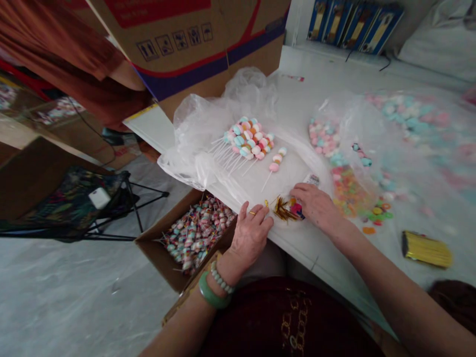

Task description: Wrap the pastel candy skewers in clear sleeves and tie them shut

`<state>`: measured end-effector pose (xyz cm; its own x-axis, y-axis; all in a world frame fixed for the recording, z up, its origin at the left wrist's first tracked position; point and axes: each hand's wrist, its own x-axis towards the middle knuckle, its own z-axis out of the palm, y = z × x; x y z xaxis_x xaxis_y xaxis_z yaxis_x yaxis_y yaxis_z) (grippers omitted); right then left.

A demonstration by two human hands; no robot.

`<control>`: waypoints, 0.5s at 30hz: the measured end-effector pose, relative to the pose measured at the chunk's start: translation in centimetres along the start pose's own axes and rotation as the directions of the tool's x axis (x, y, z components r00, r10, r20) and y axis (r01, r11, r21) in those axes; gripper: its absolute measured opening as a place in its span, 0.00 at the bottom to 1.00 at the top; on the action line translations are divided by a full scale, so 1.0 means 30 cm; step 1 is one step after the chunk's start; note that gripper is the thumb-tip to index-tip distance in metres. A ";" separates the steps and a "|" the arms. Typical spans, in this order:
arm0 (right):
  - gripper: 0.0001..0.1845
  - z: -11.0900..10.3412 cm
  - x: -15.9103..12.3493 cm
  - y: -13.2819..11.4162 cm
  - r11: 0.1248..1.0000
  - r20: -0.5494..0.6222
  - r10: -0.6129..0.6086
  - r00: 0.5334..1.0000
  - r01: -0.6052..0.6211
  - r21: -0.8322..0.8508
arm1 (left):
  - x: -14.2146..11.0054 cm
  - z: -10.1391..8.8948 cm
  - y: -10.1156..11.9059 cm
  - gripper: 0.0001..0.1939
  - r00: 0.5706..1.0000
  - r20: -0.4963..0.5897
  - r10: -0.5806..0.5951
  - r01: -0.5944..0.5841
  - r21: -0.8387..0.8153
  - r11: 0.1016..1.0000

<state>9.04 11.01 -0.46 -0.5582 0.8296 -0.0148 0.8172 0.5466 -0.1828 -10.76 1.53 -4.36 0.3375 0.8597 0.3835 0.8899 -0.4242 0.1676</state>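
Observation:
My left hand [251, 233], wearing a green bangle and a pale bead bracelet, rests at the white table's edge [316, 248], fingertips near a tuft of gold tinsel ties [283, 209]. My right hand [314, 206] curves over a small pink packet [296, 209] beside that tuft, and its fingers hide whether it grips anything. A single pastel marshmallow skewer [274, 162] lies above my hands. Beyond it is a heap of similar skewers [247, 139] on clear plastic sheeting [197, 134].
A cardboard box of finished skewers [195, 235] stands below the table's left edge. Loose pastel sweets [323, 136] and orange-green gummies [349, 191] lie to the right, with a bundle of gold ties [426, 249]. A large carton [178, 39] overhangs the far end.

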 end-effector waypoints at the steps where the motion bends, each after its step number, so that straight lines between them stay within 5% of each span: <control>1: 0.21 0.014 0.009 0.022 0.999 -0.001 -0.037 0.999 0.037 0.016 | -0.001 0.000 0.001 0.09 1.000 0.008 0.007 -0.007 -0.009 1.000; 9: 0.20 0.056 -0.046 0.135 0.986 -0.067 -0.168 0.984 0.169 0.004 | -0.003 -0.029 0.013 0.07 0.997 0.033 0.077 -0.069 -0.182 0.981; 12: 0.17 0.024 -0.048 0.063 0.993 -0.086 -0.118 0.989 0.115 -0.035 | 0.002 -0.039 0.018 0.07 0.994 -0.012 0.112 -0.112 -0.176 0.978; 15: 0.14 -0.003 -0.021 -0.057 0.979 -0.051 -0.200 0.978 0.201 0.017 | 0.006 -0.050 0.023 0.07 0.992 -0.057 0.110 -0.118 -0.147 0.982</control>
<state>8.01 9.57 -0.04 -0.7025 0.7080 0.0727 0.6855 0.7005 -0.1985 -10.54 0.98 -2.81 0.4155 0.7899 0.4509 0.7894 -0.5595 0.2528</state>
